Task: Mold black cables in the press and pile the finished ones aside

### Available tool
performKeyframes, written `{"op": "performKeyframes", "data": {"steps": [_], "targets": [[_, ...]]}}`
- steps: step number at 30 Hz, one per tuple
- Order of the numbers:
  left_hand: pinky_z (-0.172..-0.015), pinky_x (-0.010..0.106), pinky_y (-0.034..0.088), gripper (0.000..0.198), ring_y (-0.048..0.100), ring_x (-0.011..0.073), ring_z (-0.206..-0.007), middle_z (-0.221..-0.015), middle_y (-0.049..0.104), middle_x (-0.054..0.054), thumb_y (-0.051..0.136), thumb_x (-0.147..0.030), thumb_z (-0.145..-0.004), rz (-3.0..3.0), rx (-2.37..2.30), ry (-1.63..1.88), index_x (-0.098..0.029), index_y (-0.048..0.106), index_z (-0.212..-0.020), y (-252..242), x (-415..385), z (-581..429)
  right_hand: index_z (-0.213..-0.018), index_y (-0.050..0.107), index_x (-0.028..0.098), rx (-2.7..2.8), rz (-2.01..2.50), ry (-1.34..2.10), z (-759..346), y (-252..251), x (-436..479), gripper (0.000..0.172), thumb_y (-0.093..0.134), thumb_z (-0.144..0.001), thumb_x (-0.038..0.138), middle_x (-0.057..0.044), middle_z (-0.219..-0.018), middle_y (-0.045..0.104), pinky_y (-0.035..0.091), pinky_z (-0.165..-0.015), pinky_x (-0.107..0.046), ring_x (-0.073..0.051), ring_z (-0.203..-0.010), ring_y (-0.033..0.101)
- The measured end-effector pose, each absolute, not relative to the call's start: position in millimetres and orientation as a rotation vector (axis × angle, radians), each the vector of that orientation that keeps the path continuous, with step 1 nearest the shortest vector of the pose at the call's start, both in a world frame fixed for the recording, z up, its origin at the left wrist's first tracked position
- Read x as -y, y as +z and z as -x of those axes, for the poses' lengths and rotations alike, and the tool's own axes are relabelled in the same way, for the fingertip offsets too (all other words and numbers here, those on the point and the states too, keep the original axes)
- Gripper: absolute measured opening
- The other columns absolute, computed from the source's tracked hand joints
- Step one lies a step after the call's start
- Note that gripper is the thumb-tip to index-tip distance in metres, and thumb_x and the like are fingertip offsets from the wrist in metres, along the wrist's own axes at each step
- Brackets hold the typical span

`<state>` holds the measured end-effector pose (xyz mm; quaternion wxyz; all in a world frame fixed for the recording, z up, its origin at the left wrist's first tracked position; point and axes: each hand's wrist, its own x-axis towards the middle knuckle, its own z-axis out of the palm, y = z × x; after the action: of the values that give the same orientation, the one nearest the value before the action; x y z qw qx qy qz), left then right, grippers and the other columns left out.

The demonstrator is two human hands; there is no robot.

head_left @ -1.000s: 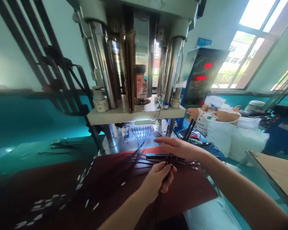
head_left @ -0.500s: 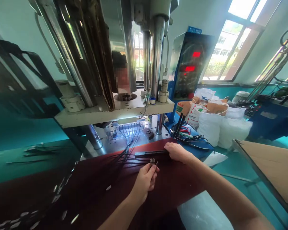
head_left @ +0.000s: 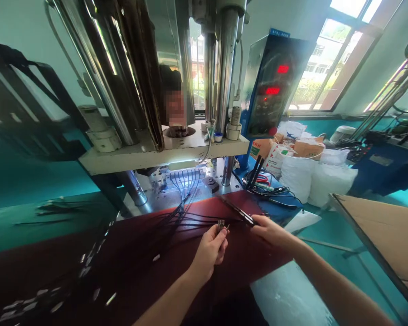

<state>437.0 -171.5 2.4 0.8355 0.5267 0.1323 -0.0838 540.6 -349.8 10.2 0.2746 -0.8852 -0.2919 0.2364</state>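
Maroon matting (head_left: 139, 271) covers the near bench, scattered with small pale bits. Above it the left hand (head_left: 209, 249) is pinched tight on a pair of metal cable ends (head_left: 221, 224). The right hand (head_left: 270, 230) is closed around the near end of a slim black bar (head_left: 236, 209), whose far tip slants toward the press. From the hands, black cables (head_left: 177, 216) fan back to the lit mould (head_left: 187, 179) under the platen (head_left: 163, 154).

The bar could snag the crossing cables and tug one out of the mould, or the small ends could slip from the fingertips.

Half a second ago the bar lay crosswise on the mat under the right hand; now it is swung diagonal. Farther back, a control box (head_left: 272, 86) shows red digits.
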Motion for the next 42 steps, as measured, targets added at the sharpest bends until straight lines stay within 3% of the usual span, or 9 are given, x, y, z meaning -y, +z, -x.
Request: {"op": "performKeyframes", "data": {"steps": [2, 5, 9, 12, 34, 42], "targets": [[-0.033, 0.017, 0.006, 0.034, 0.016, 0.0016, -0.032, -0.046, 0.035, -0.011, 0.056, -0.049, -0.068, -1.175, -0.252, -0.160, -0.021, 0.038, -0.075, 2, 176, -436, -0.093, 0.041, 0.018, 0.539, 2.014, 0.633, -520, -5, 352, 0.016, 0.033, -0.082, 0.026, 0.010, -0.049, 0.036, 0.025, -0.027, -0.017, -0.007, -0.029, 0.031], [-0.035, 0.018, 0.012, 0.026, 0.020, 0.0031, -0.034, -0.044, 0.031, -0.010, 0.054, -0.042, -0.071, -1.336, -0.200, -0.202, -0.019, 0.041, -0.071, 1, 185, -437, -0.093, 0.043, 0.018, 0.326, 1.554, 0.511, -494, -21, 346, 0.024, 0.039, -0.085, 0.041, 0.010, -0.048, 0.039, 0.019, -0.025, -0.016, -0.005, -0.026, 0.029], [-0.049, 0.020, 0.030, 0.016, 0.038, 0.0073, -0.050, -0.054, 0.046, -0.004, 0.054, -0.028, -0.070, -1.565, -0.087, -0.102, -0.015, 0.050, -0.063, -4, 199, -442, -0.100, 0.048, 0.015, 0.271, 1.422, 0.386, -479, -26, 337, 0.036, 0.034, -0.089, 0.046, 0.009, -0.043, 0.042, 0.020, -0.026, -0.015, -0.005, -0.026, 0.031], [-0.058, 0.021, 0.034, 0.011, 0.044, 0.0109, -0.060, -0.063, 0.054, -0.001, 0.050, -0.023, -0.071, -1.597, -0.051, -0.048, -0.014, 0.056, -0.070, -7, 209, -445, -0.108, 0.049, 0.013, 0.244, 1.454, 0.337, -479, -28, 337, 0.041, 0.037, -0.088, 0.047, 0.009, -0.040, 0.042, 0.021, -0.026, -0.014, -0.005, -0.026, 0.032], [-0.056, 0.022, 0.033, 0.018, 0.041, 0.0103, -0.058, -0.060, 0.050, -0.002, 0.048, -0.028, -0.075, -1.677, 0.001, -0.083, -0.014, 0.052, -0.066, -11, 210, -447, -0.117, 0.049, 0.010, 0.302, 1.637, 0.232, -475, -32, 333, 0.050, 0.041, -0.087, 0.048, 0.008, -0.040, 0.038, 0.021, -0.027, -0.015, -0.005, -0.028, 0.031], [-0.036, 0.018, 0.016, 0.031, 0.021, 0.0058, -0.038, -0.049, 0.031, -0.009, 0.043, -0.049, -0.076, -1.389, -0.302, -0.102, -0.019, 0.046, -0.080, -9, 194, -449, -0.125, 0.042, 0.017, 0.167, 1.479, 0.288, -478, -32, 337, 0.052, 0.044, -0.084, 0.049, 0.006, -0.054, 0.047, 0.025, -0.024, -0.014, -0.005, -0.029, 0.035]]}}
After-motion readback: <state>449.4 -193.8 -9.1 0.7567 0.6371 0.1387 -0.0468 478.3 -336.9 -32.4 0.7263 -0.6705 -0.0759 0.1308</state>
